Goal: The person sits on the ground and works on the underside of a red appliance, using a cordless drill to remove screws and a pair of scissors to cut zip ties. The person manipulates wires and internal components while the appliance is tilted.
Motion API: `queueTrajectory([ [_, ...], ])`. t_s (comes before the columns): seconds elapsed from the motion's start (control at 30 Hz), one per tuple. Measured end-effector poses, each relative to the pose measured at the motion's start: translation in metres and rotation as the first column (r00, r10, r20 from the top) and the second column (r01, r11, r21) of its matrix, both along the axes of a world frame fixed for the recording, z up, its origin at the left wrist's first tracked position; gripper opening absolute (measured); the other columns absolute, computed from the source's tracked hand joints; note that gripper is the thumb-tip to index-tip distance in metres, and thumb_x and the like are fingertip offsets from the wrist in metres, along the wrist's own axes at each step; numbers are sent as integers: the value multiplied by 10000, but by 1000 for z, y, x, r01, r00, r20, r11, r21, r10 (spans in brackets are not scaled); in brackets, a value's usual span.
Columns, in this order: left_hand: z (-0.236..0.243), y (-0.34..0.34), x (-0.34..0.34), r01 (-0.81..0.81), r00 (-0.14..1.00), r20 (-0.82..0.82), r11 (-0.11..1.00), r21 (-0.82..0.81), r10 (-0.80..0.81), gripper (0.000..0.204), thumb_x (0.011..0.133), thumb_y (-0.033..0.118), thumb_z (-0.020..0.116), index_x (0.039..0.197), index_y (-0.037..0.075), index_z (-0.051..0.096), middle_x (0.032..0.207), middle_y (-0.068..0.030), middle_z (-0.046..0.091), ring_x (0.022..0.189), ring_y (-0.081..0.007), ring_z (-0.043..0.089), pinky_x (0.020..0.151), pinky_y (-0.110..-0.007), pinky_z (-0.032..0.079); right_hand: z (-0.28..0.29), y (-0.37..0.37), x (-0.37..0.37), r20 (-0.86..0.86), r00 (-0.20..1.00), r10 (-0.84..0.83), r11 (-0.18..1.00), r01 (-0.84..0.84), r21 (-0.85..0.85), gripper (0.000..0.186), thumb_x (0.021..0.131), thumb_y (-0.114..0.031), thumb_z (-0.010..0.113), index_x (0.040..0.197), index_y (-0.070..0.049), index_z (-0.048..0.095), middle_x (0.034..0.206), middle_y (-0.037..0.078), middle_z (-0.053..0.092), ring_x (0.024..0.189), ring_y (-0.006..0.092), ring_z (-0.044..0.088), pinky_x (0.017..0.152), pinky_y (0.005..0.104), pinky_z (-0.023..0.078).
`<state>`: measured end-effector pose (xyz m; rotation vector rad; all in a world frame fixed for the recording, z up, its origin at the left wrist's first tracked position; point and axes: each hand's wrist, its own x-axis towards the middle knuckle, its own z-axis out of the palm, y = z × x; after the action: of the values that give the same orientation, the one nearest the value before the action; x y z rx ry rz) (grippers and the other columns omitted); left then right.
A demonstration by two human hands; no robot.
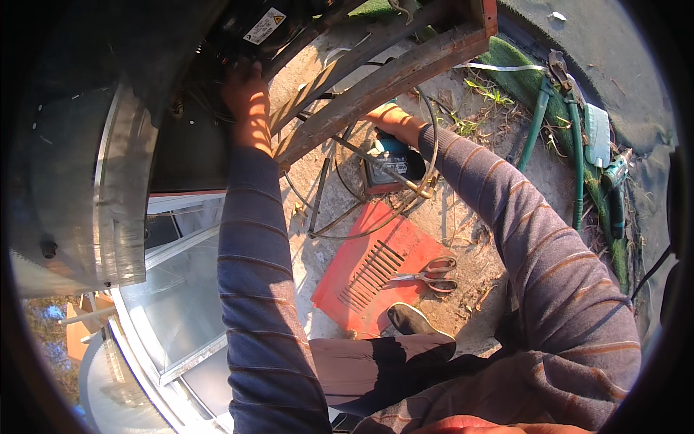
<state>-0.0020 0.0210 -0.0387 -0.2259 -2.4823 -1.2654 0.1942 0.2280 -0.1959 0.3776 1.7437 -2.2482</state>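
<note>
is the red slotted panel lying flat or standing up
Lying flat: the red slotted panel is spread on the ground, its slotted face up, with scissors resting on it.

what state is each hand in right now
Left hand: at the black machine, fingers in shadow; grip cannot be told.
Right hand: by the power tool, partly hidden behind the bar; grip cannot be told.

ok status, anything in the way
Left hand at black rounded housing, grip unclear. Right hand at teal-and-black battery tool, grip unclear. Weathered brown bar partly hides right hand.
</note>
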Motion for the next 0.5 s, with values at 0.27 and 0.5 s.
queueTrajectory([
  [0.27, 0, 3, 1, 132, 991, -48, 972, 194, -125, 260, 892, 49, 813, 1142, 18, 749, 997, -76, 745, 789, -151, 669, 615, -318, 600, 6, 1, -20, -54, 987, 153, 985, -157, -77, 571, 996, -516, 617, 1290, -30, 673, 1207, 68, 683, 896, 178, 599, 756, 342, 505],
  [0.5, 5, 8, 4, 107, 992, -75, 984, 144, -97, 259, 879, 19, 814, 1128, -8, 748, 1024, -92, 752, 819, -179, 692, 610, -328, 600, 5, 0, -27, -102, 983, 152, 985, -159, -65, 577, 1000, -518, 609, 1305, -31, 662, 1229, 71, 675, 929, 183, 593, 785, 345, 496],
])
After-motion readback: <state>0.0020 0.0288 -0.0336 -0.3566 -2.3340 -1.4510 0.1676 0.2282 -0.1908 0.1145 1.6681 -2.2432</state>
